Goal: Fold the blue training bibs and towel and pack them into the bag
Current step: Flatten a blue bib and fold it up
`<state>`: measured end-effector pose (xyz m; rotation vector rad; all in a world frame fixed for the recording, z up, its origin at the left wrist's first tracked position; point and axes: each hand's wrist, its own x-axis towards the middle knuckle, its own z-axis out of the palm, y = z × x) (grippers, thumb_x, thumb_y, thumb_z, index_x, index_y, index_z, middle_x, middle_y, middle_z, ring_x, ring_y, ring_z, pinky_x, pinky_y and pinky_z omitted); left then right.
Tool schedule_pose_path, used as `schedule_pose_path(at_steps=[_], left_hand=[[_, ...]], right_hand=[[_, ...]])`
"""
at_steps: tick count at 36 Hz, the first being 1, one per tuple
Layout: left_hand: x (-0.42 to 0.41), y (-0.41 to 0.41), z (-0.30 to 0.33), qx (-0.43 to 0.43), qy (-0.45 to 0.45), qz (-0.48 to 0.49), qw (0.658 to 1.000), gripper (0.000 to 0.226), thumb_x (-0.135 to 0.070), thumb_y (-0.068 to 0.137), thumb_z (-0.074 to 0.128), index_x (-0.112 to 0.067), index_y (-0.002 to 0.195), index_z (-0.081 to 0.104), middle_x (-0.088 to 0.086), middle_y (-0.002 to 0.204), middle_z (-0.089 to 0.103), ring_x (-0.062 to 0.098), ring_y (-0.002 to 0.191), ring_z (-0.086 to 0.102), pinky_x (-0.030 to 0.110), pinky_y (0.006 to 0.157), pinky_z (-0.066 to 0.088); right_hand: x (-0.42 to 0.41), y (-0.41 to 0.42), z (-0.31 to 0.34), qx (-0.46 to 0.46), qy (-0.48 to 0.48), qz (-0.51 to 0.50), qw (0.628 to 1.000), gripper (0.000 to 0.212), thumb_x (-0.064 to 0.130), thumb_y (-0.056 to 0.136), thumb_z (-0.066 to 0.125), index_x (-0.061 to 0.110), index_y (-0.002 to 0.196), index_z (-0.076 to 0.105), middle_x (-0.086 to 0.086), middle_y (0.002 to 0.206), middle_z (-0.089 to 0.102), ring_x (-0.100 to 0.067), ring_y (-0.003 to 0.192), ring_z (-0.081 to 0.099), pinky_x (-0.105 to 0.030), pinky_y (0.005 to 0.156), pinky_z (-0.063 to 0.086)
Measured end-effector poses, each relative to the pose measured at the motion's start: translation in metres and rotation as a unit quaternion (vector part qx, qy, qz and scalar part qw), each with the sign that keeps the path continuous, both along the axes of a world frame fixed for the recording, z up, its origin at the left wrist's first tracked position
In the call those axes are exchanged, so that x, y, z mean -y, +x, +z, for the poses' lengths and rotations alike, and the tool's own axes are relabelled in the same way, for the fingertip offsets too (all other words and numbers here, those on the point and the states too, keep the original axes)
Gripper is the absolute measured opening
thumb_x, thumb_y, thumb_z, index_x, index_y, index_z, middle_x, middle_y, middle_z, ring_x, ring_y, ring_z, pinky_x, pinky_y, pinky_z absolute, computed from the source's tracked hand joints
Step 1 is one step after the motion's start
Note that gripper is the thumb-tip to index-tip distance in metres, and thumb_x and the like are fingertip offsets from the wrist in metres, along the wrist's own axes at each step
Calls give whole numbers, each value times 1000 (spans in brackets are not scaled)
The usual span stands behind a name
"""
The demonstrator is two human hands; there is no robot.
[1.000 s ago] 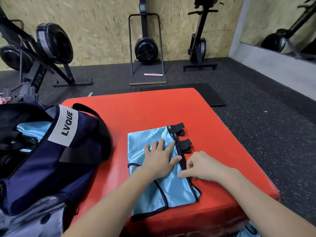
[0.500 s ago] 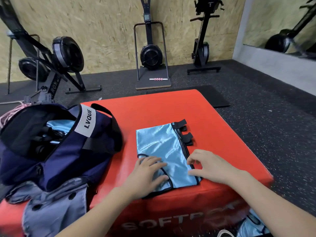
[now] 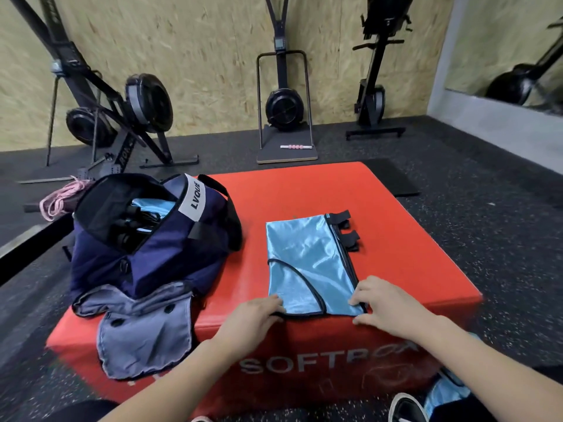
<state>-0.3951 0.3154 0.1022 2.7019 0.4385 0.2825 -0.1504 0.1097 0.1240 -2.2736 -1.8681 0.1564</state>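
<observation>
- I see the red box [image 3: 304, 190] takes up most of the view, with bare red top beyond and to the right of the bib, and dark floor [image 3: 487, 226] open on the right side.
- The navy bag [image 3: 146, 254] sits on the box's left half, mouth open, blue fabric showing inside; a grey flap [image 3: 146, 333] hangs over the near edge.
- The folded blue bib [image 3: 307, 263] lies flat right of the bag, well apart from it, its near hem right at the box's front edge; black tabs [image 3: 344, 229] stick out on its far right side.
- My left hand [image 3: 249, 318] has curled fingers gripping the bib's near left corner.
- My right hand [image 3: 387, 306] pinches the near right corner.
- Since a second ago, both hands have slid from mid-bib back to the near hem.
</observation>
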Motion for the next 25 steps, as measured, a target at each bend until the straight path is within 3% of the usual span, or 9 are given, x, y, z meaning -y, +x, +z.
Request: schedule_pose_path(at_steps=[3, 6, 9, 12, 14, 18, 25], left_hand=[[5, -3, 6, -3, 13, 14, 1000, 37, -51, 92, 37, -28, 104, 63, -6, 100, 72, 19, 97, 66, 35, 82, 49], [10, -7, 11, 17, 14, 8, 1000, 38, -53, 96, 38, -27, 106, 65, -6, 99, 72, 17, 92, 65, 33, 79, 48], [11, -9, 18, 50, -15, 7, 999, 24, -42, 99, 49, -27, 105, 66, -8, 96, 72, 11, 88, 64, 29, 76, 47], [11, -8, 26, 90, -39, 5, 995, 17, -38, 100, 52, -29, 103, 66, -15, 87, 69, -2, 77, 60, 23, 70, 45], [11, -5, 33, 130, -51, 14, 990, 14, -33, 99, 55, -28, 103, 67, -22, 81, 65, -9, 72, 57, 16, 68, 42], [3, 7, 45, 212, -66, 67, 973, 12, -31, 97, 58, -26, 96, 68, -17, 75, 64, 0, 68, 60, 17, 66, 45], [-28, 44, 50, 256, -73, 149, 952, 7, -24, 96, 63, -23, 95, 70, -15, 75, 67, 1, 71, 61, 20, 69, 48]], right_hand=[[4, -6, -3, 57, 36, 26, 997, 14, 30, 76, 74, 27, 89, 71, 13, 90, 58, -12, 92, 52, -26, 78, 35], [8, -8, -5, 55, 62, 39, 996, 12, 33, 62, 65, 31, 68, 55, 19, 79, 53, -8, 87, 53, -27, 72, 43], [10, -14, 8, -57, 51, 14, 997, 17, 31, 65, 58, 29, 72, 43, 20, 90, 55, -2, 97, 52, -31, 82, 44], [9, -18, 25, -181, 67, -61, 979, 18, 32, 67, 58, 22, 73, 45, 9, 68, 54, -7, 62, 43, -30, 60, 38], [6, -16, 36, -230, 88, -71, 967, 18, 32, 67, 59, 20, 73, 46, 3, 59, 46, -8, 55, 31, -30, 55, 28], [-10, -7, 43, -256, 144, -87, 952, 13, 30, 69, 59, 20, 74, 53, -5, 64, 51, -9, 58, 35, -32, 57, 32], [-54, 27, 45, -257, 192, -124, 939, 8, 22, 88, 72, 29, 90, 72, 8, 77, 70, -18, 73, 62, -36, 72, 47]])
